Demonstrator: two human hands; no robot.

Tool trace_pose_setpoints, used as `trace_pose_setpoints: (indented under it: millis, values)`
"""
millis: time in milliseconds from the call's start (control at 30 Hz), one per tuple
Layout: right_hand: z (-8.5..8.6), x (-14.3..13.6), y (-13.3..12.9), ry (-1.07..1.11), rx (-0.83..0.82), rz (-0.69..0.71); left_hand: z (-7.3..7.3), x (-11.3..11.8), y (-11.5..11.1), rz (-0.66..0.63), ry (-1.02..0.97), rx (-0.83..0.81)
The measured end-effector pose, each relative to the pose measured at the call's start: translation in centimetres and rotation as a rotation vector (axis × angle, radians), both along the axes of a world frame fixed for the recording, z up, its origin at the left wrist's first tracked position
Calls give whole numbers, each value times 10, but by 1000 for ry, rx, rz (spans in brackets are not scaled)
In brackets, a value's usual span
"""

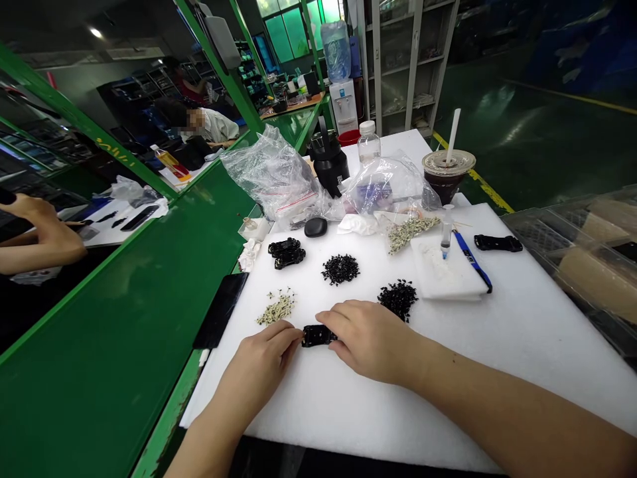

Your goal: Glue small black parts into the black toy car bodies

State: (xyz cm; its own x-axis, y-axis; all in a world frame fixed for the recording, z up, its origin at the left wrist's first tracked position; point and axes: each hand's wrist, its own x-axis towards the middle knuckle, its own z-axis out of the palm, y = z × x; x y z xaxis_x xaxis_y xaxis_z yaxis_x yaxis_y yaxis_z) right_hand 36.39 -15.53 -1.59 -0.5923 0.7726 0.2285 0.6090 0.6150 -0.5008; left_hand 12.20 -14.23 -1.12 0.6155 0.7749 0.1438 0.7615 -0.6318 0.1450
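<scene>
One black plastic frame (317,335) in work toward the near edge of the white foam sheet (378,418): left hand (266,355) pinching its left end, fingertips together; right hand (371,337) gripping the other, thumb and forefinger parted. Two similar frames (287,254) by the left edge, another frame (497,243) by the right; finished or not, cannot tell. Cream bits (277,309) and black bits (341,269) still loose.

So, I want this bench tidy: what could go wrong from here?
The left hand and right hand are at opposite ends of a small black oblong part; it might slip if squeezed unevenly.

The right hand is close to a loose heap of tiny glossy black pieces; brushing it could scatter them.

A lidded clear plastic cup of dark drink stands toward the back of the white work surface; a knock could spill it.
</scene>
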Motion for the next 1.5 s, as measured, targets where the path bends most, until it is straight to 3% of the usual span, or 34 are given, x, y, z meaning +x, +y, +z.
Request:
trace_pose_setpoints:
  millis: [267, 900, 1267, 1500]
  values:
    - [-2, -1, -1, -11, 4, 1, 0, 2, 0, 50, -18, -23]
    - [-2, -1, 0, -12, 16, 3, 8, 2, 6, -77, 198, -6]
    - [-6, -2, 0, -9, 51, 11, 23, 11, 14, -127, 302, -40]
    - [-3, -1, 1, -9, 41, 26, 16, 3, 20, -155, 157, -32]
